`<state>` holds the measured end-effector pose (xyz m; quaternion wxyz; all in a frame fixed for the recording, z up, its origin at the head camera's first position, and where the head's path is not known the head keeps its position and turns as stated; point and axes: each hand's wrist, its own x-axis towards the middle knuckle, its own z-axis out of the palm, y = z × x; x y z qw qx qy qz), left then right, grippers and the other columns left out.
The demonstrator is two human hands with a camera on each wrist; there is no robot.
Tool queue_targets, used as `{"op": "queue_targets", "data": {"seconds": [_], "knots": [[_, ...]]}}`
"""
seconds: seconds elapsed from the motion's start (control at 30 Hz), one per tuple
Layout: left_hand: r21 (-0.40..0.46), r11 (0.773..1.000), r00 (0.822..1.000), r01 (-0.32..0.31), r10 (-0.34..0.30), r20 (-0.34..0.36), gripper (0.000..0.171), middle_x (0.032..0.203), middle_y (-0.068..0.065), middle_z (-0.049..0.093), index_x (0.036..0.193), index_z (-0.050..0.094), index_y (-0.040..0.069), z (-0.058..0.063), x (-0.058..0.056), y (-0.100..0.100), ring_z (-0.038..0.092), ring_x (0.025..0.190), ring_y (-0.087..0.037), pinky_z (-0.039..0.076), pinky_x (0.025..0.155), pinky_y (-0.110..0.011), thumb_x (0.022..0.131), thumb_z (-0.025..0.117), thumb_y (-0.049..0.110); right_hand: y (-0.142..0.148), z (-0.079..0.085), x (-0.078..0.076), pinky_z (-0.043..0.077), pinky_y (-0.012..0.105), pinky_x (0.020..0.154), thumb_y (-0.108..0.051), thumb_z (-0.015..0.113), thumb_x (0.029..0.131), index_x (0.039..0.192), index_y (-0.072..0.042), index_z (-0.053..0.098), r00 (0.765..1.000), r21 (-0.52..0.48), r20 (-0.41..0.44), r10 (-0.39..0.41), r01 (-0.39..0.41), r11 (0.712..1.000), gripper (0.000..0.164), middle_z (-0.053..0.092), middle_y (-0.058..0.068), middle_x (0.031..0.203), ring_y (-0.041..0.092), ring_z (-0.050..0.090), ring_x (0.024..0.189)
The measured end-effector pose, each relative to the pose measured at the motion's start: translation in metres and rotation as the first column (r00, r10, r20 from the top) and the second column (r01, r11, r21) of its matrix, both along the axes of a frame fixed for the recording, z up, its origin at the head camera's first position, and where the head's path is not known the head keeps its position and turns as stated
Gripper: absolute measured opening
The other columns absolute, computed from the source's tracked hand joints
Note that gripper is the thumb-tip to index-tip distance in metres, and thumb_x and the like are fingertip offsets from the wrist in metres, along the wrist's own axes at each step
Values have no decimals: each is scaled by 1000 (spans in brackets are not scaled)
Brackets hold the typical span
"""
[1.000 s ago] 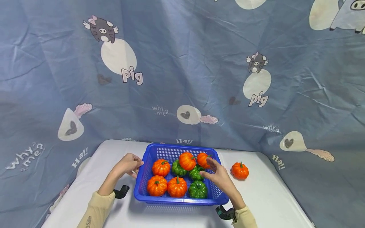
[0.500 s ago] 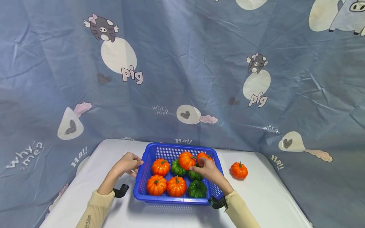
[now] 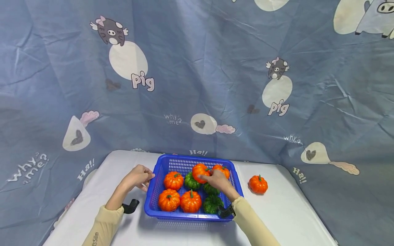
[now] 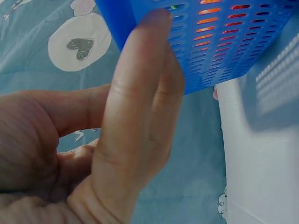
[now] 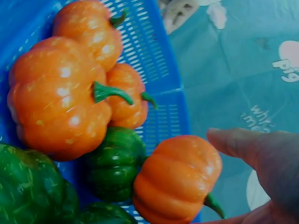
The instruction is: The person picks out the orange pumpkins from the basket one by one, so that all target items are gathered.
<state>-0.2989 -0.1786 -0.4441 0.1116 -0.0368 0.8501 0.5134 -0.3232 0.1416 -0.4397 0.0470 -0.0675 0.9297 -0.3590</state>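
Observation:
A blue plastic basket [image 3: 197, 216] holds several small glossy orange and green pumpkins. My left hand [image 3: 138, 176] is at its left rim; in the left wrist view, a nearly straight finger [image 4: 135, 84] rests its tip against the slotted outer wall. My right hand [image 3: 219, 179] reaches over the basket, thumb and fingers about an orange pumpkin [image 3: 200, 171] that lies on top of green ones. In the right wrist view, a fingertip meets the side of this orange pumpkin [image 5: 175, 179], and another finger shows beside its stem. The right hand partly hides the green pumpkins [image 3: 212, 204] below.
One orange pumpkin [image 3: 258, 184] sits outside the basket, on the white tabletop [image 3: 277, 218] to the right. Behind the table hangs a blue printed cloth [image 3: 184, 85]. Other orange pumpkins [image 3: 173, 180] fill the basket's left side.
My right hand has moved left across the basket, from its right side to the top orange pumpkin, and its fingers have drawn closer together. The left hand and basket have stayed put.

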Motion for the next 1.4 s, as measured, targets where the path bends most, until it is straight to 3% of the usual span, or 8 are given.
{"op": "queue_targets", "data": {"seconds": [0.27,0.43,0.73,0.87,0.97,1.07,1.13,1.4], "knots": [[-14,1000,1000,8,-8,-18,22,71,-12,62,101,62,-11,2,3,0,63,59,-18,60,55,-35,96,54,8,-8,-4,-5,23,24,44,-46,72,80,59,-17,38,998,-1,-12,-64,64,998,49,28,-4,56,12,27,48],[-3,1000,1000,9,-10,-18,21,70,-11,61,99,63,-11,3,4,0,63,58,-17,60,55,-35,96,54,8,-10,-4,-7,21,25,42,-46,73,81,56,-16,35,998,-50,-9,-59,58,997,54,24,-5,52,12,23,44],[25,1000,1000,14,-14,-20,19,67,-10,61,97,63,-10,1,4,0,62,57,-17,60,54,-35,96,53,6,-12,-4,-9,25,25,44,-46,74,79,64,-15,41,998,-62,-16,-56,55,997,48,28,-4,55,13,29,47],[27,999,1000,17,-17,-16,20,68,-10,61,98,63,-11,1,4,0,62,57,-17,60,55,-35,95,53,6,-8,-4,-8,26,25,45,-41,76,77,75,-8,55,999,-99,-3,-32,31,995,40,31,-2,59,13,30,49],[24,1000,1000,20,-20,-16,20,68,-10,61,99,63,-11,2,4,-1,62,58,-17,60,55,-35,95,53,7,-4,-2,-4,39,24,51,-38,79,76,98,0,63,1000,-139,-1,-21,21,990,47,51,1,70,13,45,59],[15,1000,1000,18,-18,-14,21,69,-10,61,100,63,-11,2,4,-1,62,58,-17,60,55,-35,95,53,7,0,1,1,53,28,65,-32,81,75,114,5,60,1000,-176,-8,-8,7,984,58,66,11,95,18,60,78],[7,1000,1000,18,-18,-14,21,70,-11,61,100,63,-11,2,4,-1,62,59,-17,60,55,-35,96,53,7,3,2,4,56,31,73,-27,81,74,118,6,58,1000,-196,-26,3,-8,980,60,67,16,104,21,63,87],[5,1000,1000,14,-14,-6,22,71,-11,62,101,62,-11,3,3,0,62,59,-18,60,56,-35,96,53,8,14,8,21,57,37,81,-19,81,72,126,5,53,996,-237,-65,59,-72,969,65,65,18,111,26,64,97]]}}
